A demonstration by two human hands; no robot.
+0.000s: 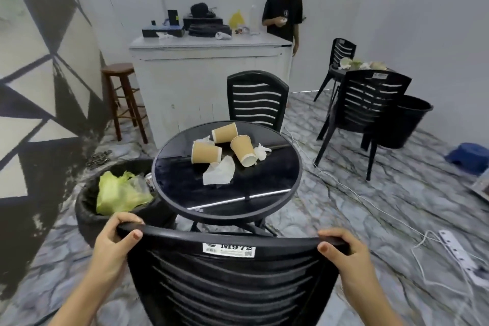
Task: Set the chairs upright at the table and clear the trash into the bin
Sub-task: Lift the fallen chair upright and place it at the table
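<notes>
On the marbled grey floor [344,193] of a white-walled room, a long white counter [209,71] is standing at the back, carrying black cases and other gear, with a wooden stool [123,98] just beside its left end and a person in a black T-shirt [284,13] standing behind its right end. Nearest the camera, a black slatted plastic chair [227,280] is standing upright with its back to the viewer and a white label on its top rail, facing the round black glass-topped table [185,185]. Across the table a second black chair [256,99] is standing upright, pushed close to the far rim. To the left of the table, partly under its edge, a black bin [87,217] is sitting lined with a black bag and holding a yellow-green plastic bag. Farther right, another black chair [367,106] is standing beside a second black bin [407,124], with one more chair and a littered table behind it. A white power strip [460,257] is lying on the floor at right. The left hand [116,243] is gripping the near chair's top rail at its left corner, fingers curled over it and thumb in front; the right hand [341,251] is gripping the right corner the same way. On the tabletop, three tan paper cups [225,145] are lying on their sides near the middle, with crumpled white napkins [218,173] among and just beside them
</notes>
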